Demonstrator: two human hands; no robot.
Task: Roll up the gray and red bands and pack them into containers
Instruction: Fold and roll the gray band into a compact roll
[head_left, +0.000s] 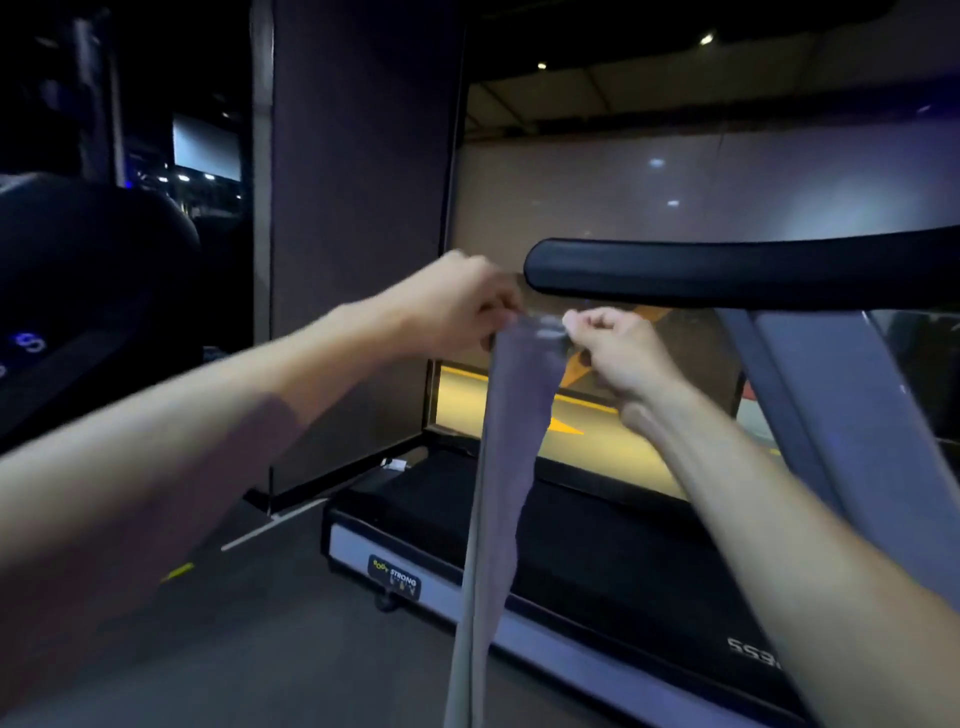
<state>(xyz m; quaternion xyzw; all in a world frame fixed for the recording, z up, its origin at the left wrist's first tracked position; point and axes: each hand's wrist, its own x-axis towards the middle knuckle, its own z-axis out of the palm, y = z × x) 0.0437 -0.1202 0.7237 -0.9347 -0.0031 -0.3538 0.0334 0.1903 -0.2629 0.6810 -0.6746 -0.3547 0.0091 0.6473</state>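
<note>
Dim gym, dark floor (249, 649), treadmill (571, 551) ahead with a black padded handrail (727, 273) across the upper right. Both arms stretched forward, raised just below that rail's left end. Left hand (457, 306) curled, pinching the top edge of the gray band (511, 441). Right hand (615, 348) close beside it, fingers curled on the same top edge. Band hanging straight down between the arms, in front of the treadmill deck, lower end out of view.
</note>
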